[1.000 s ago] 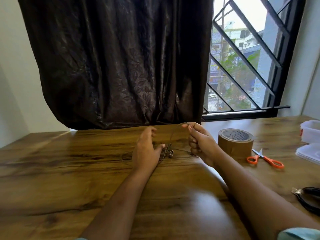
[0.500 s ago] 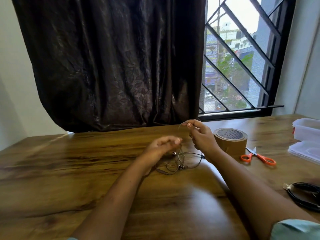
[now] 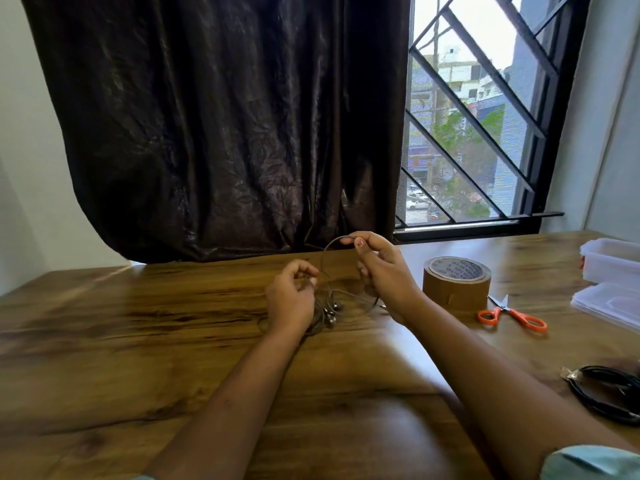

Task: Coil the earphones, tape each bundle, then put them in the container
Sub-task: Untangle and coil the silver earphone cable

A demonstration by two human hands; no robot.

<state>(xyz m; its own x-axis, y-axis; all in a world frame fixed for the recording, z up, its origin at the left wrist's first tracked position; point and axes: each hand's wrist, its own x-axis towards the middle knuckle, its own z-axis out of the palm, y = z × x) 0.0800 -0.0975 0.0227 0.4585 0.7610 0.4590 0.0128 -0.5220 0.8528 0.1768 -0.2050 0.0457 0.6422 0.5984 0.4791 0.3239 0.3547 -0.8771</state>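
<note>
Two hands on one item: left hand (image 3: 292, 299), fingers curled, pinches the thin earphones (image 3: 333, 310) cord low, the loose cord and buds heaped on the table (image 3: 138, 341) at its 3 o'clock. Right hand (image 3: 381, 270) pinches the same cord higher, so an arch of wire rises between them from 8 o'clock to 1 o'clock. Further right, well apart from the heap: tape roll (image 3: 456, 282), orange scissors (image 3: 512, 315), container (image 3: 611, 259) with lid (image 3: 606, 306), black cable bundle (image 3: 606, 393) at 5 o'clock; nothing appears to block the next loop
</note>
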